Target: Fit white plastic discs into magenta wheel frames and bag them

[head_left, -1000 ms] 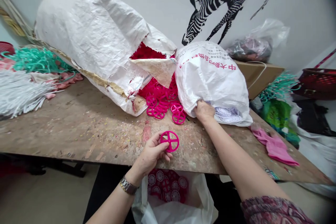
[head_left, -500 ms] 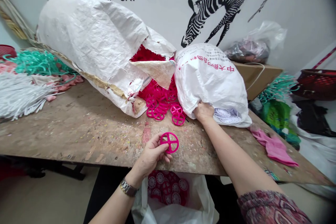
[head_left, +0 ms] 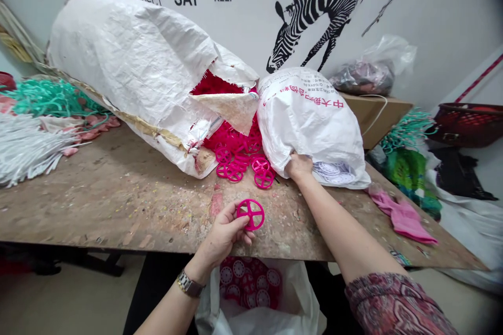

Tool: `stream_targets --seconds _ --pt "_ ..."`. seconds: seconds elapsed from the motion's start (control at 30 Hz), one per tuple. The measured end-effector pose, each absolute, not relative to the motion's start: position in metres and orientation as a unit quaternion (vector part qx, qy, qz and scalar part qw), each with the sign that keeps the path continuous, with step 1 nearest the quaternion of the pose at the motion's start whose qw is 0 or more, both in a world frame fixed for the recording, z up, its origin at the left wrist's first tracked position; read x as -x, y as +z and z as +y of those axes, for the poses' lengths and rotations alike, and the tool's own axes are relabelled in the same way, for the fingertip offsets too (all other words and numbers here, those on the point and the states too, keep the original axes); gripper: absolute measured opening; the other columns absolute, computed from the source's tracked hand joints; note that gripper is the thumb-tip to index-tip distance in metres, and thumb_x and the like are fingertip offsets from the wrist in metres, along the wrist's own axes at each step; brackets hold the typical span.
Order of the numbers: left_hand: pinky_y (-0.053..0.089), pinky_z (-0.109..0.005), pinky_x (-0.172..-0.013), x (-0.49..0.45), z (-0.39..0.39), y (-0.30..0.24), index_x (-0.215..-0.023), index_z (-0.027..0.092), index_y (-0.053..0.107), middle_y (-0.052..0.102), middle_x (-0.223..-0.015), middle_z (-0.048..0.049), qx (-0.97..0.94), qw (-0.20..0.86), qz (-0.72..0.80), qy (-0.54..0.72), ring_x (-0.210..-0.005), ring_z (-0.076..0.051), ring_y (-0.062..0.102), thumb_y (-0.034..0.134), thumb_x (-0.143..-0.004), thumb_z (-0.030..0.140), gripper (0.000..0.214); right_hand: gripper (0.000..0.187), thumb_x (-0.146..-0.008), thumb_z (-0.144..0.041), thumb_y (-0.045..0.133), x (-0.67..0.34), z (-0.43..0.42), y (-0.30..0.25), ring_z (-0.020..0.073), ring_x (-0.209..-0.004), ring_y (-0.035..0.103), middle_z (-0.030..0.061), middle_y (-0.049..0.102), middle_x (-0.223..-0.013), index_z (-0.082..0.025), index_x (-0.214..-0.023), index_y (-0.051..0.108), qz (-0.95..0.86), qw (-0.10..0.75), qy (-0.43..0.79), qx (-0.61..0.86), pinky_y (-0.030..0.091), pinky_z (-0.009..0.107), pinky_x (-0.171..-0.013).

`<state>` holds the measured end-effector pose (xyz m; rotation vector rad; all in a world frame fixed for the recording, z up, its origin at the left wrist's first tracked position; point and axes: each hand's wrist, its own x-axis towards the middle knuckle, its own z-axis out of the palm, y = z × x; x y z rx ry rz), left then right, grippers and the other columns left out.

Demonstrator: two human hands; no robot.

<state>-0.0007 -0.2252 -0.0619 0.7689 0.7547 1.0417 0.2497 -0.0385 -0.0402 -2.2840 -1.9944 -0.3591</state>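
A pink four-spoked wheel (head_left: 250,214) is being held over the near edge of the counter (head_left: 118,188) by the left hand (head_left: 227,229); it is being pinched at its left side by the grip, between thumb and fingers. The mouth of a printed white sack (head_left: 310,120), right of centre, is being entered by the right hand (head_left: 299,166); the fingers are being covered by the fabric, so the state of that grip cannot be told. White discs (head_left: 334,172) are being exposed at the sack's mouth, just right of the wrist. Loose pink wheels (head_left: 263,179) are being borne by the counter beyond the left hand, at the opening of a large torn sack (head_left: 129,57). Below the near edge, pink-and-white wheels (head_left: 251,285) are being contained by an open white bag (head_left: 259,320). A pink cloth (head_left: 403,217) is being supported at right.
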Motion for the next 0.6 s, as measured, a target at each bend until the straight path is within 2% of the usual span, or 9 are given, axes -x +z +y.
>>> stream_targets --seconds 0.27,0.47,0.6 --pt "0.052 -0.020 -0.046 0.001 -0.223 -0.061 -0.113 0.015 0.053 0.066 -0.079 -0.0006 -0.352 0.731 0.346 0.470 -0.053 -0.011 0.065 0.082 -0.071 0.033 0.054 0.033 -0.093 -0.018 0.046 -0.265 -0.044 -0.040 0.0307 -0.092 0.071 0.0245 0.074 -0.096 -0.006 -0.100 0.076 -0.630 0.108 -0.117 0.760 0.050 0.035 -0.081" --pt "0.052 -0.019 -0.046 0.002 -0.225 -0.062 -0.113 0.017 0.054 0.066 -0.082 -0.0005 -0.356 0.730 0.337 0.476 -0.054 -0.011 0.066 0.081 -0.073 0.032 0.051 0.035 -0.096 -0.026 0.043 -0.282 -0.071 -0.034 0.0259 -0.092 0.069 0.0176 0.074 -0.098 -0.012 -0.109 0.072 -0.598 0.190 -0.084 0.774 0.046 0.031 -0.079" --pt "0.052 -0.019 -0.046 0.002 -0.225 -0.059 -0.111 0.016 0.055 0.066 -0.082 -0.0008 -0.356 0.729 0.339 0.476 -0.054 -0.011 0.066 0.082 -0.071 0.033 0.051 0.031 -0.091 -0.026 0.044 -0.291 -0.101 -0.035 0.0248 -0.088 0.069 0.0124 0.075 -0.090 -0.015 -0.103 0.071 -0.568 0.273 -0.035 0.776 0.046 0.030 -0.076"
